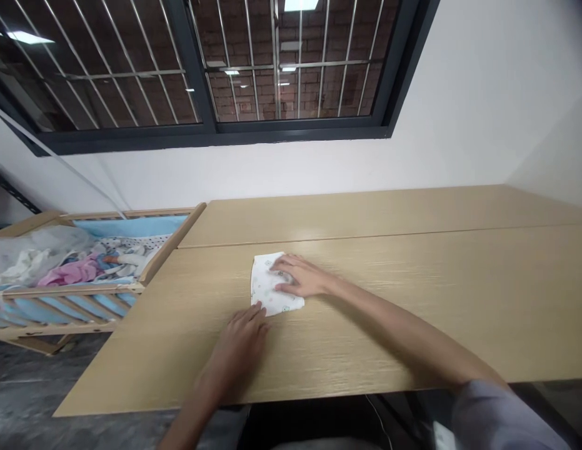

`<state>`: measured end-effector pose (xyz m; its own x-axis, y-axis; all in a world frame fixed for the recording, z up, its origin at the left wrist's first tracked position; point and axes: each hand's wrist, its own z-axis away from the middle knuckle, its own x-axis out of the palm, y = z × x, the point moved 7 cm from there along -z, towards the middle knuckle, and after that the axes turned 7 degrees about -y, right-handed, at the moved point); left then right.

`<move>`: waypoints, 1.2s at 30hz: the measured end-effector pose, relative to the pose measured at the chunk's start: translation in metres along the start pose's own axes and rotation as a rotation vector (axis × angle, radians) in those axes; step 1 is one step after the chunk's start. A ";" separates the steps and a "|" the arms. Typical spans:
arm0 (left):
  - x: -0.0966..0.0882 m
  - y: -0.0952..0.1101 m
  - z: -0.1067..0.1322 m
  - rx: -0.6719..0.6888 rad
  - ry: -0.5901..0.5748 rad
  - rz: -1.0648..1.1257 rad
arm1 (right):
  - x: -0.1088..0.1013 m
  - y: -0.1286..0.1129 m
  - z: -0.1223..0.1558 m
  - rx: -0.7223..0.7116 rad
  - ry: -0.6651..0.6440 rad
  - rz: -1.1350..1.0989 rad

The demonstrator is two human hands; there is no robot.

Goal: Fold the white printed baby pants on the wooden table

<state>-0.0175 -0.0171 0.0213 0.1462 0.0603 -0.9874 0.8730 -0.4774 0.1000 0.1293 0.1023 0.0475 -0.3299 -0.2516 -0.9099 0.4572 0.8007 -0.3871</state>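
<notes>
A small folded white cloth with a faint print lies on the light wooden table, left of its middle. My right hand rests flat on the cloth's right part, fingers stretched out and pressing down. My left hand lies on the table just in front of the cloth, its fingertips touching the near edge, fingers extended. Neither hand holds anything.
A wooden crib with blue lining and a heap of white, pink and patterned clothes stands against the table's left side. A barred window and white wall lie behind. The table's near edge runs close to my body.
</notes>
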 end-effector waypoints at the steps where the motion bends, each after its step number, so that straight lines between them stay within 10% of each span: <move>1: -0.003 -0.007 0.000 0.017 -0.007 0.030 | 0.001 -0.007 0.013 -0.017 -0.025 -0.005; 10: -0.001 -0.020 -0.008 0.148 0.012 0.019 | 0.029 -0.024 0.082 0.028 0.117 0.196; 18: -0.027 0.008 -0.009 0.047 0.048 0.107 | 0.000 -0.045 0.092 0.260 0.174 -0.029; 27: -0.049 -0.026 -0.092 -0.097 0.083 0.131 | -0.016 0.032 0.057 0.523 0.387 -0.278; 36: -0.032 -0.050 -0.149 -0.183 0.028 0.054 | 0.000 0.090 0.029 0.646 0.437 -0.123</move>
<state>0.0036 0.1358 0.0659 0.2058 0.0648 -0.9764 0.9331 -0.3136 0.1759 0.1944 0.1586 0.0087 -0.6429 0.0257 -0.7655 0.7412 0.2728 -0.6133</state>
